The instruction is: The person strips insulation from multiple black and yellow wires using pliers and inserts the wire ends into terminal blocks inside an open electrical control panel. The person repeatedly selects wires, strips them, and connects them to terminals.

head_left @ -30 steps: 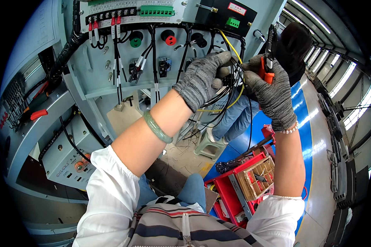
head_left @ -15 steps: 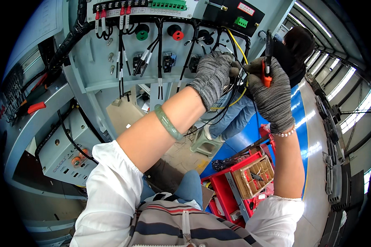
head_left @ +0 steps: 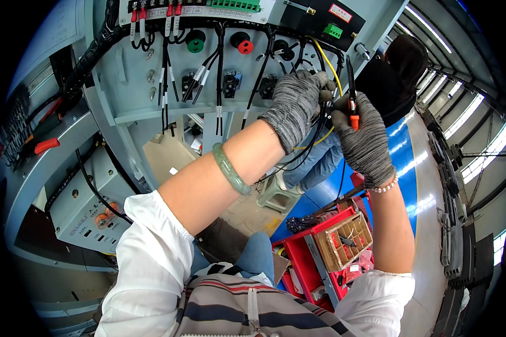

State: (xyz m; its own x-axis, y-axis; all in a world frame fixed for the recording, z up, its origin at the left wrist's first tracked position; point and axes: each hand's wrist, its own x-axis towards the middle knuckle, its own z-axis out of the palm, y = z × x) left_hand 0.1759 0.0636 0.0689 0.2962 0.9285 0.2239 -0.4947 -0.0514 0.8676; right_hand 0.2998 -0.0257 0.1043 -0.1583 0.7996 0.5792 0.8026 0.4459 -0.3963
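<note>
My left hand (head_left: 299, 104), in a grey knitted glove, is closed with its fingertips pinched on thin black wires (head_left: 319, 119) at the right side of a grey panel (head_left: 199, 106). Close by on the right, my gloved right hand (head_left: 364, 137) grips a slim hand tool (head_left: 352, 104), black above and orange-red below, standing nearly upright; its exact kind is unclear. A yellow wire (head_left: 333, 70) curves down between the hands. Black wires with white marker sleeves hang from the panel beside a green button body (head_left: 195, 42) and a red one (head_left: 243, 43).
Below on the right stands a red tool cart (head_left: 298, 264) with a divided cardboard box (head_left: 344, 241). A green stool (head_left: 276, 194) is on the floor beyond my knees. Another person (head_left: 399, 78) in black is behind the panel's right edge. Red-handled pliers (head_left: 46, 146) lie at left.
My right hand has moved slightly down and left, and its tool has turned more upright. The left hand stays at the wires, shifted slightly to the right.
</note>
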